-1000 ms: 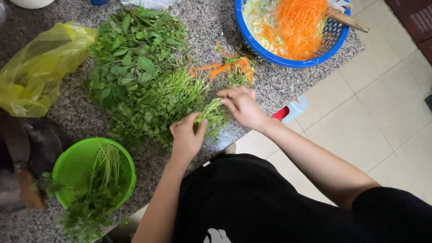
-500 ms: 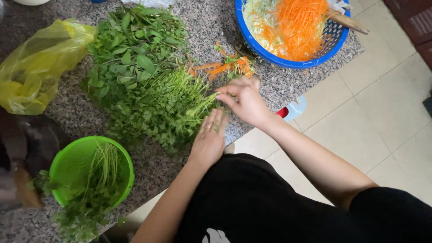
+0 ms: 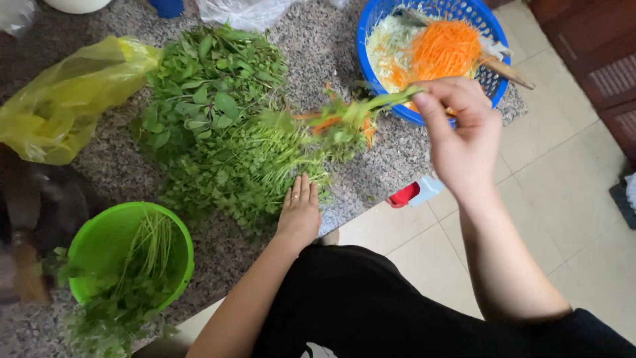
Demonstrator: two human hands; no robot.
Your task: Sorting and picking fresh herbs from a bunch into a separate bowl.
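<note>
A heap of leafy herbs (image 3: pixel 212 126) lies on the bench (image 3: pixel 318 46). Left of it sits a plastic bag (image 3: pixel 63 109); nearer the person, at the bench's edge, a bowl (image 3: pixel 106 245) holds herb stems. Right of the heap, a basket (image 3: pixel 490 79) contains shredded carrot (image 3: pixel 444 46) and shredded cabbage (image 3: pixel 387 50).

Bare forearms, no sleeves visible. Left hand (image 3: pixel 299 213) wears a thin ring on one finger. Right hand (image 3: pixel 464 136) has no jewellery, short plain nails. Black garment (image 3: pixel 371 311) with small white print at bottom edge.
</note>
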